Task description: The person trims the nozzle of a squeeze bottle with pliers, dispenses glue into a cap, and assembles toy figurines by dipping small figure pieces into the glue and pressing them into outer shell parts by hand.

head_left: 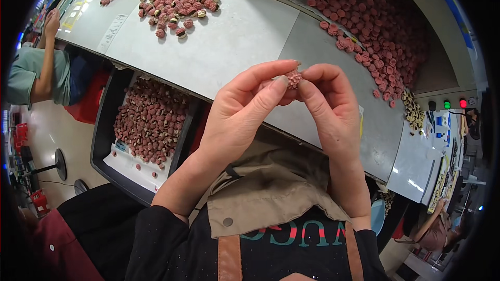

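Above the table edge, both hands meet around a small pink bumpy round piece [294, 78]. My left hand [240, 105] pinches it between thumb and bent forefinger. From the other side, the thumb and forefinger of my right hand [333, 108] press on the same piece. Fingers cover part of it, so I cannot tell whether it is one part or two joined. Beyond my hands, many loose pink cup-shaped pieces [377, 52] spill from a large heap. At the far left of the table lies a pile of pink bumpy balls [182, 0], some showing a cream and black part.
A black bin [99, 140] at lower left holds many similar balls over a white sheet. Small cream and black parts [413, 110] lie at the right, near green and red round lights [454, 104]. One person [39, 75] sits at the left, another [435, 234] at the right.
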{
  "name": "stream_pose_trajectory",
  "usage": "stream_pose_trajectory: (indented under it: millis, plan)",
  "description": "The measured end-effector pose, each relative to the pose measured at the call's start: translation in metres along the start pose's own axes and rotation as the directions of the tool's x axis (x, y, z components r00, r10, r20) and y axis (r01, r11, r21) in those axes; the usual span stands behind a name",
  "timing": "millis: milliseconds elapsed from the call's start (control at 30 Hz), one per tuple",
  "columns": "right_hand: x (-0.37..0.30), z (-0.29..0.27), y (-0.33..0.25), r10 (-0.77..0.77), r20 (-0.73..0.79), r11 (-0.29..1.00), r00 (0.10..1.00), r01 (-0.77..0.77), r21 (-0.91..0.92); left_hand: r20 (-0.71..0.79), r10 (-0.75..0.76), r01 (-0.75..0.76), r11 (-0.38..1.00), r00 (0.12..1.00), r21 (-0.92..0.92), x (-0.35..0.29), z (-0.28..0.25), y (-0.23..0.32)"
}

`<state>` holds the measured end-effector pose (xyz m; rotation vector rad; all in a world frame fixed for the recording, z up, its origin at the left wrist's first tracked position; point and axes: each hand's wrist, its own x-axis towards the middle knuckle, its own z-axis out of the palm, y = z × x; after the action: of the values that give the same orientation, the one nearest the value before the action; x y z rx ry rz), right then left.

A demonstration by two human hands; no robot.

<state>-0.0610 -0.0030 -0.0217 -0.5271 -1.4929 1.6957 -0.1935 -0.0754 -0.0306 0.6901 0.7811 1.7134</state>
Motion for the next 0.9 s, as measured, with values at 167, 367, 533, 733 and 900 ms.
stream_pose_trajectory:
  millis: [167,367,533,733,900]
  plan:
    - [0.000,-0.002,0.001,0.019,0.008,0.999,1.000,-0.019,-0.050,-0.007,-0.002,0.002,0.999,1.000,0.041,0.000,-0.004,-0.004]
    - [-0.003,-0.005,0.004,-0.002,0.038,0.981,0.999,0.010,-0.193,-0.041,-0.048,0.045,0.998,0.998,-0.052,-0.002,-0.005,-0.013]
    - [-0.002,-0.006,0.001,0.045,0.037,0.990,0.998,-0.040,-0.137,-0.043,-0.110,0.102,0.983,0.993,-0.152,-0.005,-0.009,-0.011]
    - [-0.005,-0.008,0.005,0.032,0.040,0.981,0.999,-0.023,-0.192,-0.059,-0.062,0.060,0.998,0.996,-0.027,-0.007,-0.010,-0.015]
    - [-0.002,-0.008,0.004,0.015,0.032,0.946,0.999,-0.004,-0.324,-0.066,-0.049,0.050,0.999,0.997,0.003,-0.008,-0.010,-0.012]
